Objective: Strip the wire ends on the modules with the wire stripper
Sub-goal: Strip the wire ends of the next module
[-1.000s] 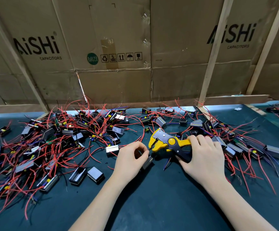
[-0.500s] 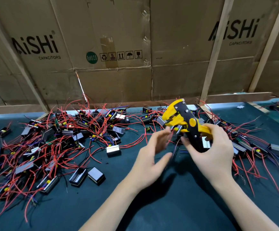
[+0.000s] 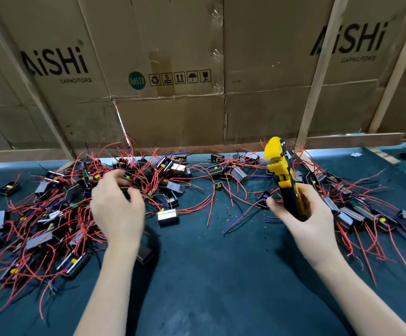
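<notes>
My right hand point(image 3: 303, 219) grips the black handles of the yellow wire stripper point(image 3: 280, 170) and holds it upright, jaws up, above the dark green mat point(image 3: 209, 275). My left hand point(image 3: 117, 209) is over the left pile of modules point(image 3: 39, 214), small black and silver boxes with red and blue wires. Its fingers curl down into the tangle and are blurred, with a dark module just under them. Whether they hold it does not show. A single small module point(image 3: 262, 198) lies just left of my right hand.
A second heap of modules point(image 3: 367, 214) spreads to the right of my right hand. One silver module point(image 3: 168, 215) lies alone mid-table, with tiny red insulation scraps point(image 3: 231, 213) nearby. A cardboard wall point(image 3: 173, 117) with wooden slats point(image 3: 318, 76) closes the table's far edge.
My left hand left the stripper's jaws and swung left into the pile. My right hand tipped the stripper upright and moved right. The module worked on earlier is no longer in my hands.
</notes>
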### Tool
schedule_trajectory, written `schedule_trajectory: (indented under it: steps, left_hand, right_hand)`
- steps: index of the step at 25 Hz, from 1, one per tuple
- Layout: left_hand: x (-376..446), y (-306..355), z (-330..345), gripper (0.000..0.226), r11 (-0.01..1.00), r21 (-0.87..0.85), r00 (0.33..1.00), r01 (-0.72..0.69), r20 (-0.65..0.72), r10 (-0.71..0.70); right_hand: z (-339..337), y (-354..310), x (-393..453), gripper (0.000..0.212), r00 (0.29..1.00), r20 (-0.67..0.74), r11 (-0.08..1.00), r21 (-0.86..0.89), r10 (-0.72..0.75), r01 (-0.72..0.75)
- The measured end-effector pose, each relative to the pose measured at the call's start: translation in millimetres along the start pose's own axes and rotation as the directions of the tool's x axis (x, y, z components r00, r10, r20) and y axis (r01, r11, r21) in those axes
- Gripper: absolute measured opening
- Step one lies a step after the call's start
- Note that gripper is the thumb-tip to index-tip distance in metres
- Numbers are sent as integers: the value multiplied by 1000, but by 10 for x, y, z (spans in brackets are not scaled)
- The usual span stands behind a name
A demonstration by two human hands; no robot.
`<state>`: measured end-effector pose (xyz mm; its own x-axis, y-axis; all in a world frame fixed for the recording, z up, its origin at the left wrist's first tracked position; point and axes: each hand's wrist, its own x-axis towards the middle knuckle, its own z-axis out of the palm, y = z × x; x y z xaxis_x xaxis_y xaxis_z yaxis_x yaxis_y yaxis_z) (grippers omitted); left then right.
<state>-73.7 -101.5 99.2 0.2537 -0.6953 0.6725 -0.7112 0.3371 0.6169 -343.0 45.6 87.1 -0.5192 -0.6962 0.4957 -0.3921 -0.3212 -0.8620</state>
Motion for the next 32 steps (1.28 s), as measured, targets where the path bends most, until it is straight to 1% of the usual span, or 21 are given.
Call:
schedule_trajectory:
  steps: [1,2,4,5,7,9,10,12,13,14,15,16,18,19,21,23,26,28,30,31,32]
  left_hand:
    - [44,-108,-16,25,989,125,995,75,50,-82]
    - [65,-197,-24,19,962,241,978,132,128,-166]
    - [58,-293,-18,15,886,432,903,167,294,-313]
    - [46,-312,-6,14,866,472,869,167,345,-355]
    - [20,-302,20,6,856,488,836,172,387,-389]
    - [3,-268,50,13,873,478,857,103,402,-321]
    - [-8,-252,69,12,895,440,874,71,405,-268]
    - [-40,-176,103,4,952,300,882,60,430,-191]
    - [-68,-131,127,6,970,239,872,50,463,-159]
    - [-106,-86,148,15,978,206,850,33,509,-136]
    - [-140,-62,170,23,982,189,826,21,550,-124]
    - [-158,-46,186,25,984,176,812,16,571,-115]
    - [-147,-25,171,17,993,107,795,45,599,-100]
    - [-128,-23,149,12,996,63,776,67,624,-92]
    - [-106,4,86,13,997,14,732,78,679,-67]
    - [-99,55,40,18,999,1,709,49,704,-35]
    - [-94,105,1,14,999,-7,678,-34,735,28]
    - [-92,99,-15,12,999,-30,663,-41,747,49]
    - [-91,85,-18,13,999,-42,667,-29,744,51]
    - [-96,82,-10,19,999,-37,680,-21,732,41]
    - [-103,76,7,29,1000,-30,701,-2,713,23]
  right_hand:
    - [-4,9,5,31,1000,-3,1000,8,19,-19]
    - [-6,19,11,32,999,-10,999,14,36,-36]
    - [-10,46,18,35,997,-30,997,33,66,-65]
    - [-11,60,19,36,996,-38,996,42,78,-76]
    - [-17,80,21,39,995,-46,994,54,94,-91]
    - [-20,87,26,40,993,-51,993,59,103,-100]
    - [-20,92,27,40,993,-53,993,55,104,-101]
    - [-18,103,26,38,993,-55,994,44,103,-101]
    - [-17,111,24,35,993,-54,994,41,106,-103]
    - [-14,117,23,31,993,-50,994,38,107,-105]
    - [-12,123,20,28,993,-44,994,34,106,-104]
    - [-9,125,19,26,994,-38,995,27,102,-101]
    - [-6,125,15,24,995,-31,996,13,94,-93]
    - [-8,126,14,24,995,-32,996,7,92,-92]
    - [-11,123,7,25,995,-34,996,2,93,-93]
    - [-11,117,0,26,995,-31,996,-6,90,-90]
    - [-8,123,-1,28,996,-28,996,-21,82,-83]
    - [-10,135,2,28,996,-26,996,-34,80,-81]
    - [-7,143,4,29,997,-19,996,-43,77,-78]
    - [-7,148,3,30,997,-14,996,-44,76,-76]
    - [-4,149,1,30,997,-10,996,-44,73,-74]
